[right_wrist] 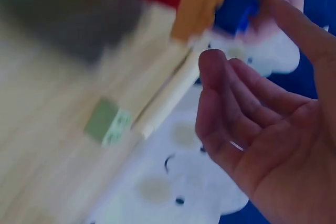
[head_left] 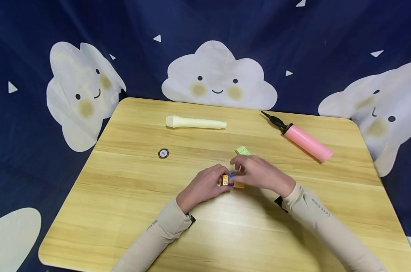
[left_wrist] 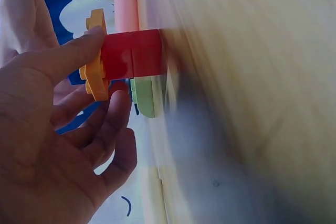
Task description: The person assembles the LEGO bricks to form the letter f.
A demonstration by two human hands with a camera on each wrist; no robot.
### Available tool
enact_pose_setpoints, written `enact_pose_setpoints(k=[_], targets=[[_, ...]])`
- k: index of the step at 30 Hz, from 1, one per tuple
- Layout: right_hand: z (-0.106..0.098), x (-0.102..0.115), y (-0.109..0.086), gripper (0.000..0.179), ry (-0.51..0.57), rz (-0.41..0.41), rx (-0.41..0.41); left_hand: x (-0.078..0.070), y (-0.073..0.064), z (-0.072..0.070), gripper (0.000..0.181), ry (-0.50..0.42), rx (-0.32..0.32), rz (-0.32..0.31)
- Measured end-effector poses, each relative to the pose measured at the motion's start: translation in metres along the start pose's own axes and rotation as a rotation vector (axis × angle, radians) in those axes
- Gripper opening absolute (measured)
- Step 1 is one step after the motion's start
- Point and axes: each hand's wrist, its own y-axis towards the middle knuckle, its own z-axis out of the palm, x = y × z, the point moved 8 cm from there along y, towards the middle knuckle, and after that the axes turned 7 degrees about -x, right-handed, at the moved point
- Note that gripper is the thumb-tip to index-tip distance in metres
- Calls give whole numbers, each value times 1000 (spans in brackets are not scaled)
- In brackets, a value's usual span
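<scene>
My left hand (head_left: 204,185) grips a small stack of toy building bricks near the table's middle, thumb against the orange brick (left_wrist: 95,85). Red bricks (left_wrist: 131,55) form the stack's lower part, close over the wood in the left wrist view. On the orange brick's studded side sits a blue brick (right_wrist: 233,8). My right hand (head_left: 261,173) is beside the stack from the right, its thumb at the blue brick. The right fingers (right_wrist: 212,69) are loosely bent and stand apart from the bricks. Just beyond that hand lies a light green brick (head_left: 242,150).
A pale yellow toy microphone (head_left: 197,122) lies toward the table's back. At the back right is a pink hand pump (head_left: 309,142) with a black nozzle. A round poker chip (head_left: 163,153) lies left of the hands. Behind the wooden table (head_left: 124,211) hangs a dark blue cloud-print cloth (head_left: 137,22).
</scene>
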Motion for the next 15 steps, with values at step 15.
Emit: enact_pose_setpoints(k=[15], targets=[[5,-68,17,76,-431,-161,46,4,2,5,43,-13,31,-53]])
